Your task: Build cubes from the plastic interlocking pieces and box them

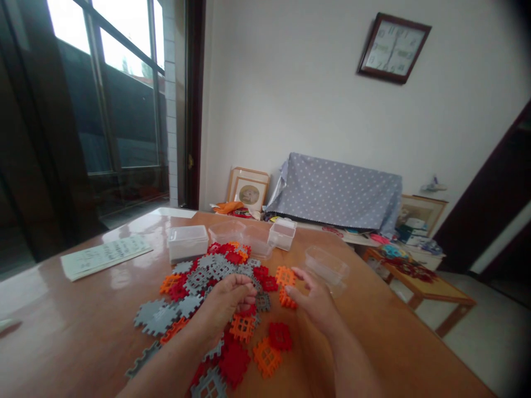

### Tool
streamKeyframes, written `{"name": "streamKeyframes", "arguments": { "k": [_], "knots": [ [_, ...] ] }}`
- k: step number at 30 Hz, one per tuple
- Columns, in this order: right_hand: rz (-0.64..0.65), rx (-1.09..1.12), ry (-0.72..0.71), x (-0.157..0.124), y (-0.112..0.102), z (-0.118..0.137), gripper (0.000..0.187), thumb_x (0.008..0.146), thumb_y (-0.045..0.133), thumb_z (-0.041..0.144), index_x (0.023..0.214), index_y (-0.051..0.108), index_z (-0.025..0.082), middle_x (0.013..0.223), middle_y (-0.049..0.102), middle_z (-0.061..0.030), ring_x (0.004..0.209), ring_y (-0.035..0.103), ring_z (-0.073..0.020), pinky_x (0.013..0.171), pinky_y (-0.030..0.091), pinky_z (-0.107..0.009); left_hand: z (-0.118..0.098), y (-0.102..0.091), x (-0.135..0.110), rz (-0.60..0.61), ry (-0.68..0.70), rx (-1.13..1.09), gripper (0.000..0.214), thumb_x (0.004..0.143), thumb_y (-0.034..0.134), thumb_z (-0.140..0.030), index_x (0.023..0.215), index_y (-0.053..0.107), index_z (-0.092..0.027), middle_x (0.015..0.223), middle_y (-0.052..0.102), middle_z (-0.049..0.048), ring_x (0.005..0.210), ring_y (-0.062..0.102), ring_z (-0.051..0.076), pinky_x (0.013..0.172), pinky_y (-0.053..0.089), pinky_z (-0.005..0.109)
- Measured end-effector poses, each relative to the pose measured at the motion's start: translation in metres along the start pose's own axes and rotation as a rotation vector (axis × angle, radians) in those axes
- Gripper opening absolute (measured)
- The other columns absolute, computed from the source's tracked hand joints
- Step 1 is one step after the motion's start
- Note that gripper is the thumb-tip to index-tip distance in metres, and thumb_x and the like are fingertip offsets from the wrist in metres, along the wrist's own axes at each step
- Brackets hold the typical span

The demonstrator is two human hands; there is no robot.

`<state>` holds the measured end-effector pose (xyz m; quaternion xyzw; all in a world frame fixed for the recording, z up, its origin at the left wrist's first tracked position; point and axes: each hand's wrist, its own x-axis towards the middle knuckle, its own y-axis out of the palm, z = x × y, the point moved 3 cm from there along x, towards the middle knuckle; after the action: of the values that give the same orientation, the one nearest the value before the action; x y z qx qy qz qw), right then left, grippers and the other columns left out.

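Over a heap of toothed plastic building tiles, my left hand is closed, its fingers curled in. Whatever may be in those fingers is hidden. My right hand grips an orange building tile between thumb and fingers, to the right of the heap. A second orange piece shows just beneath it, touching or joined; I cannot tell which. Grey tiles spread to the left of my hands. Nearer to me lie an orange window tile, a red window tile and a solid red tile.
Behind the heap stand a lidded clear box and a smaller clear box. A clear tray lies beyond my right hand. Paper with writing rests at the left. The table's edge slants away at the right, beside a low wooden stool.
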<state>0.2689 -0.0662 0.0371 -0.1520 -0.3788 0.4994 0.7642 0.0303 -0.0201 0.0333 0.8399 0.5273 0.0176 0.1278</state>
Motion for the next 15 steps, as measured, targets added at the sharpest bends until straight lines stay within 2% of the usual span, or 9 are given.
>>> {"name": "streamKeyframes", "arguments": {
  "k": [3,6,11,15],
  "knots": [
    [0.014,0.01,0.084,0.004,-0.006,-0.034,0.053,0.078,0.07,0.045,0.125,0.067,0.021,0.13,0.066,-0.0116,0.122,0.059,-0.0303,0.107,0.043,-0.047,-0.004,-0.002,-0.001,-0.02,0.021,0.06,0.028,0.081,0.068,-0.038,0.097,0.058,-0.018,0.094,0.071,0.007,0.082,0.066,0.018,0.077,0.05,0.03],
    [0.081,0.024,0.128,0.003,-0.002,-0.057,0.054,0.076,0.071,0.044,0.123,0.068,0.019,0.13,0.066,-0.0129,0.123,0.059,-0.0305,0.11,0.04,-0.048,-0.007,-0.001,-0.002,-0.024,0.036,0.11,0.029,0.08,0.068,-0.039,0.096,0.058,-0.018,0.092,0.07,0.0061,0.079,0.065,0.017,0.074,0.049,0.03],
    [0.175,0.066,0.198,-0.001,0.005,-0.073,0.059,0.074,0.073,0.048,0.126,0.067,0.019,0.131,0.066,-0.0128,0.122,0.06,-0.0311,0.107,0.042,-0.048,-0.006,0.0,-0.001,-0.023,0.054,0.161,0.026,0.081,0.065,-0.038,0.096,0.058,-0.018,0.089,0.068,0.0041,0.079,0.064,0.017,0.073,0.048,0.029],
    [0.223,0.073,0.201,-0.002,0.007,-0.077,0.059,0.072,0.076,0.048,0.122,0.069,0.017,0.127,0.068,-0.0128,0.115,0.063,-0.0301,0.104,0.045,-0.046,-0.005,-0.001,0.001,-0.014,0.059,0.175,0.022,0.081,0.065,-0.036,0.092,0.059,-0.019,0.087,0.068,0.0026,0.079,0.064,0.017,0.073,0.048,0.028]
  ]
}}
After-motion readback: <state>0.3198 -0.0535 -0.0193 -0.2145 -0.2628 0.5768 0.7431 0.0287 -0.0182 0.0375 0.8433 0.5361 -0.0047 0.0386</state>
